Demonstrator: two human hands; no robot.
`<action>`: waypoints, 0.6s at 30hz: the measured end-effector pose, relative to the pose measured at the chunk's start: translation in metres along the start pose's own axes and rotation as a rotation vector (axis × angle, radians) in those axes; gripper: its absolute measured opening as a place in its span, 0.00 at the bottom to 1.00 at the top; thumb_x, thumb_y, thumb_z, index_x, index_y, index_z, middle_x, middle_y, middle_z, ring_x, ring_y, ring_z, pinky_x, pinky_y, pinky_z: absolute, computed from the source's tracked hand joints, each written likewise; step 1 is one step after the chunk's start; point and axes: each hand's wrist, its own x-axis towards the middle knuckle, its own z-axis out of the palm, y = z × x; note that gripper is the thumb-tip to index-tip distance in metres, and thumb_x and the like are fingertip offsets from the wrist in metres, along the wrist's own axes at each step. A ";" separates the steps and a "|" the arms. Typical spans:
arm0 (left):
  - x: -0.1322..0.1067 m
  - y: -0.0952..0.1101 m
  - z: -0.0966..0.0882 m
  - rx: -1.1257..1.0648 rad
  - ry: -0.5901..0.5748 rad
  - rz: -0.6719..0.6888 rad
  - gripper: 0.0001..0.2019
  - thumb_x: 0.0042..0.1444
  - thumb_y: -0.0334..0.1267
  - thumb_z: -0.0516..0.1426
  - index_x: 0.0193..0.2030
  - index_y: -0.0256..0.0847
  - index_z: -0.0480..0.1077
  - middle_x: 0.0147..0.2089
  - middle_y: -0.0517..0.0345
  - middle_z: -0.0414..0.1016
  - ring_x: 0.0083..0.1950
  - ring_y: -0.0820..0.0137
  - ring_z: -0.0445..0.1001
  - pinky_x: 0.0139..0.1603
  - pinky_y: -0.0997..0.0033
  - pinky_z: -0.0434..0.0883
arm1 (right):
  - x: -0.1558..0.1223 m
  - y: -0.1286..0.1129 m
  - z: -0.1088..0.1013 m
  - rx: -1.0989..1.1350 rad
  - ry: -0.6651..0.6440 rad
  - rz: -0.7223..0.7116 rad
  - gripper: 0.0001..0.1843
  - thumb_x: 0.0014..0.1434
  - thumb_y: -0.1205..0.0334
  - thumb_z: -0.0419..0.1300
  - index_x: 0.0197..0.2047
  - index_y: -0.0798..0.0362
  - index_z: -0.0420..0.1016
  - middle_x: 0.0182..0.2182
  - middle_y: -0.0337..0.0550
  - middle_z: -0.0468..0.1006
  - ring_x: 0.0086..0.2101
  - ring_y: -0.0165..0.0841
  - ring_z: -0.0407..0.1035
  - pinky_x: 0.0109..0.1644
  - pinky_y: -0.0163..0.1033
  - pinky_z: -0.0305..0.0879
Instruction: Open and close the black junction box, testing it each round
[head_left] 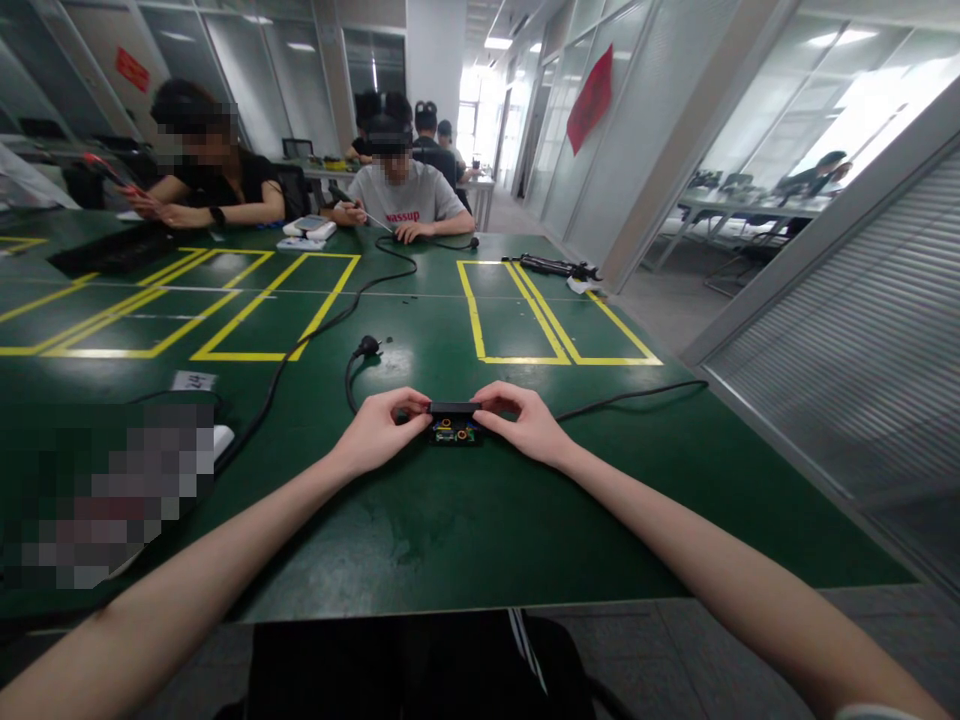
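A small black box with an open circuit board (454,424) lies on the green table (465,540) straight in front of me. My left hand (379,430) pinches its left end with thumb and fingers closed. My right hand (525,420) pinches its right end the same way. A black cable (630,397) runs from the right hand's side toward the table's right edge. A loose black plug (367,347) on a short cord lies just behind my left hand.
Yellow tape rectangles (525,315) mark the table behind the box. A long black cable (315,330) crosses toward two seated people at the far side. A black tool (551,265) lies at the far right. A blurred patch covers things at my left.
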 end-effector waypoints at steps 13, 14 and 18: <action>-0.006 0.000 -0.005 0.196 -0.149 0.177 0.14 0.51 0.39 0.66 0.43 0.42 0.72 0.47 0.55 0.80 0.48 0.61 0.77 0.50 0.62 0.72 | -0.003 -0.002 -0.010 -0.231 -0.230 -0.239 0.09 0.60 0.61 0.68 0.43 0.53 0.76 0.45 0.48 0.78 0.44 0.37 0.74 0.50 0.45 0.71; -0.006 0.000 -0.004 0.212 -0.151 0.172 0.13 0.51 0.39 0.65 0.44 0.42 0.71 0.47 0.55 0.80 0.48 0.61 0.77 0.49 0.62 0.72 | -0.003 -0.002 -0.010 -0.270 -0.246 -0.260 0.10 0.59 0.62 0.68 0.43 0.52 0.74 0.46 0.48 0.77 0.44 0.38 0.74 0.50 0.45 0.71; -0.005 -0.002 -0.003 0.287 -0.142 0.182 0.12 0.54 0.39 0.64 0.44 0.42 0.71 0.43 0.56 0.77 0.44 0.63 0.76 0.46 0.63 0.72 | -0.004 -0.003 -0.007 -0.423 -0.271 -0.274 0.16 0.57 0.62 0.70 0.45 0.51 0.70 0.47 0.48 0.75 0.46 0.40 0.72 0.50 0.45 0.70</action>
